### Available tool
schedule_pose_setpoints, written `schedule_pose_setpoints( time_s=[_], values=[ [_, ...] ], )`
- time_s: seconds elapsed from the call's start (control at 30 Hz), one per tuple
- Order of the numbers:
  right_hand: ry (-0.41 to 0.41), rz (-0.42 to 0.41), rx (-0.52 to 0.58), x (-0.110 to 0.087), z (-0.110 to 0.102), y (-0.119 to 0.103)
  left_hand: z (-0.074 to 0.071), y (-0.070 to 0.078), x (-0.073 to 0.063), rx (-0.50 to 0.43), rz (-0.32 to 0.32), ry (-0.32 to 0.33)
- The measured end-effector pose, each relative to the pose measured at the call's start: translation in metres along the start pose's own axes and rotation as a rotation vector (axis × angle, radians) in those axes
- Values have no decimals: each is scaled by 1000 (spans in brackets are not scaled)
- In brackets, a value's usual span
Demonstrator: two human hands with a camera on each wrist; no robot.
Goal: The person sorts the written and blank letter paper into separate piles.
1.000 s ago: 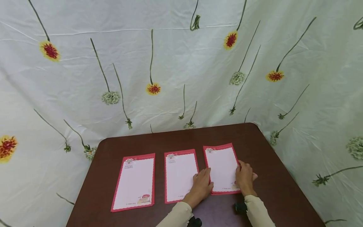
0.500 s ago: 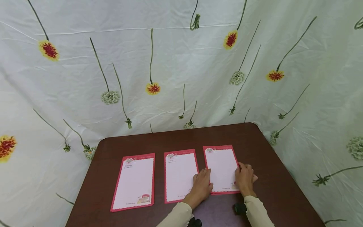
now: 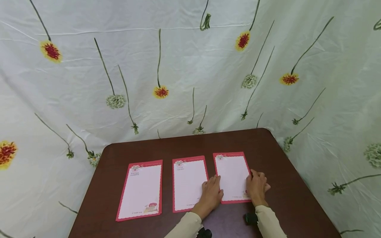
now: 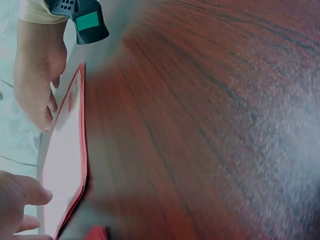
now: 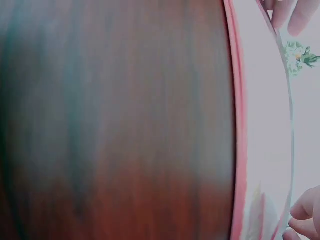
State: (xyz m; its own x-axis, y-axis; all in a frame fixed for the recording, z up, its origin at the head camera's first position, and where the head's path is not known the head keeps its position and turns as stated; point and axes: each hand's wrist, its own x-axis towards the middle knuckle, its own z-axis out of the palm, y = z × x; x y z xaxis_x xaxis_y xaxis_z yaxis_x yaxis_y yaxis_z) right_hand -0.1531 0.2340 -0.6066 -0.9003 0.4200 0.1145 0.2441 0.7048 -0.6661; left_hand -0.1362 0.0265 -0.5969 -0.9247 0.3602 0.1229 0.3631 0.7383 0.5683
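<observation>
A red-bordered sheet of writing paper (image 3: 232,177) lies flat at the right of the row, with a flower at its top left and a small picture at the lower right. My left hand (image 3: 208,196) touches its left edge, its fingers fairly straight, and partly covers the middle sheet (image 3: 189,185). On the right edge rests my right hand (image 3: 256,186); its thumb is hidden. Layered red edges show under the paper (image 4: 65,150) in the left wrist view, so it looks like a stack. The right wrist view shows the fingertips of both hands along the far side of the stack (image 5: 265,100).
Another red-bordered sheet (image 3: 141,191) with some writing at its top lies at the left. All rest on a dark brown table (image 3: 184,145) with rounded far corners. A white flowered cloth (image 3: 178,66) hangs behind. Dark devices sit at both wrists.
The right stack's raised top right corner has come down, and its top edge is straighter. A lower red edge peeking out at the bottom shows less. Both hands stay nearly in place.
</observation>
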Motion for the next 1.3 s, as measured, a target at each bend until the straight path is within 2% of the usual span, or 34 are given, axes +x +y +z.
schedule_pose_setpoints(
  time_s=[0.13,0.33,0.5,0.73,0.93,1.07,1.3],
  values=[
    [-3,-20,11,-3,3,-12,-8,-8,0,-39,-42,24],
    [-32,-88,5,-10,11,-32,-26,-29,-3,-53,-108,103],
    [-57,-144,-2,-19,23,-49,-38,-46,-14,-38,-174,149],
    [-133,-228,-4,-35,46,-75,-56,-69,-29,49,-259,277],
    [-205,-280,-22,-49,64,-92,-68,-90,-42,61,-382,257],
    [-230,-301,-59,-56,71,-101,-73,-102,-49,65,-441,235],
    [-246,-318,-108,-64,78,-106,-77,-110,-57,71,-450,229]
  ],
)
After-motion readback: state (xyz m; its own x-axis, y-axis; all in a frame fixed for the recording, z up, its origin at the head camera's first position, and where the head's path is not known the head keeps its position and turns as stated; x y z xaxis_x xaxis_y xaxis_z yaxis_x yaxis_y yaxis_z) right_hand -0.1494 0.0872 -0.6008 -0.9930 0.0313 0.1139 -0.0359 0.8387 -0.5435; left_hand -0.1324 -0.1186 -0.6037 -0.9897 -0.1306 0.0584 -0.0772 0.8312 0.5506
